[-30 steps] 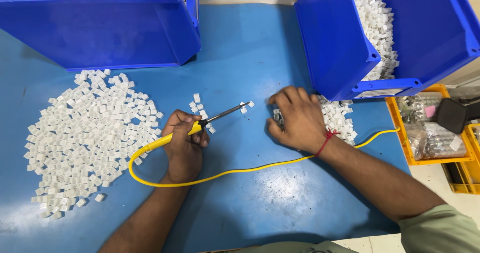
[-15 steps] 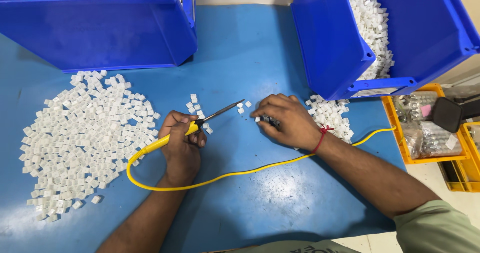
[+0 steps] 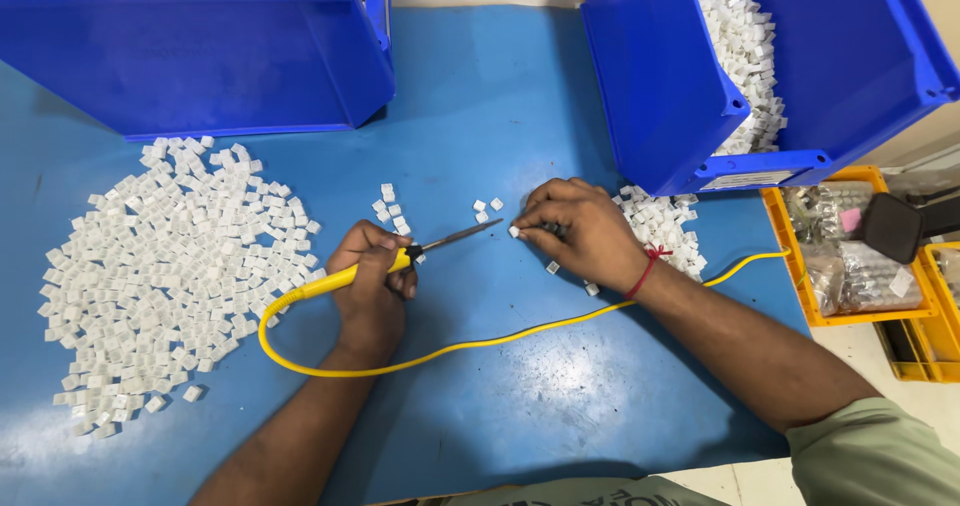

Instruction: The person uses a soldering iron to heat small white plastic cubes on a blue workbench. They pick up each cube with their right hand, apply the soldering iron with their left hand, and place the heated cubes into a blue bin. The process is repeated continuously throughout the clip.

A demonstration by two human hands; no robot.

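Item: small white square part [image 3: 513, 232], pinched at the fingertips [image 3: 535, 228] of the right hand [image 3: 585, 238], protruding just past them on the side towards the left hand; it sits low over the blue table [image 3: 520, 386], and whether it touches the surface cannot be told. Right hand: fingers drawn together narrowly on the part, palm down, a red thread [image 3: 643, 269] around the wrist. Left hand [image 3: 372, 284]: closed in a fist around the yellow handle of a soldering iron [image 3: 400, 258], whose dark metal tip [image 3: 462, 235] slants up and right, ending near the held part but apart from it. Yellow cable [image 3: 450, 346]: runs from the handle's rear, loops below the left wrist, passes under the right forearm and goes off towards the right edge. Loose white parts: a few [image 3: 487, 206] between tip and right hand, a small cluster [image 3: 390, 209] above the left hand, one [image 3: 552, 266] just below the right fingers. Large spread pile of white parts [image 3: 160, 266]: left of the left hand, well apart from the held part. Smaller heap [image 3: 665, 224]: just behind the right hand, at the foot of the right blue bin [image 3: 660, 96], which is tilted and holds more white parts. Left blue bin [image 3: 220, 61]: at the top left, also filled. Yellow trays [image 3: 850, 256]: at the right edge, holding clear bags.
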